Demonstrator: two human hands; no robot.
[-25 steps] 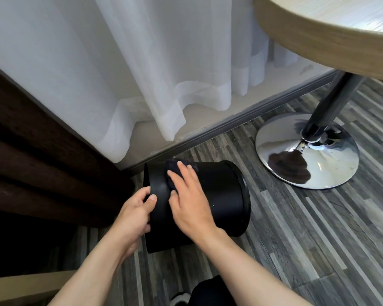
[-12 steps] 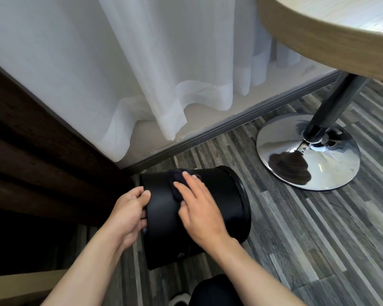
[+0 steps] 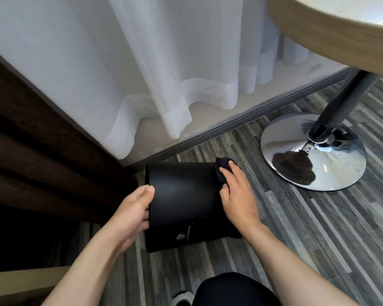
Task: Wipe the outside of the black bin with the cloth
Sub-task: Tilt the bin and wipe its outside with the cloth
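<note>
The black bin [image 3: 184, 199] lies on its side on the floor, low in the middle of the head view, a small white logo near its lower edge. My left hand [image 3: 134, 212] grips the bin's left end, thumb on top. My right hand [image 3: 237, 195] presses a dark cloth [image 3: 222, 171] flat against the bin's right end; only the cloth's upper part shows past my fingers. The bin's opening is hidden from here.
A chrome round table base [image 3: 314, 153] with a dark post stands right of the bin, under a wooden tabletop [image 3: 332, 34]. White curtains [image 3: 164, 74] hang behind. Dark wooden furniture [image 3: 31, 151] stands at the left. Grey plank floor [image 3: 318, 228] lies to the right.
My right hand has slid the cloth from the bin's upper left part across to its right end. The bin has turned and shifted slightly in my left hand.
</note>
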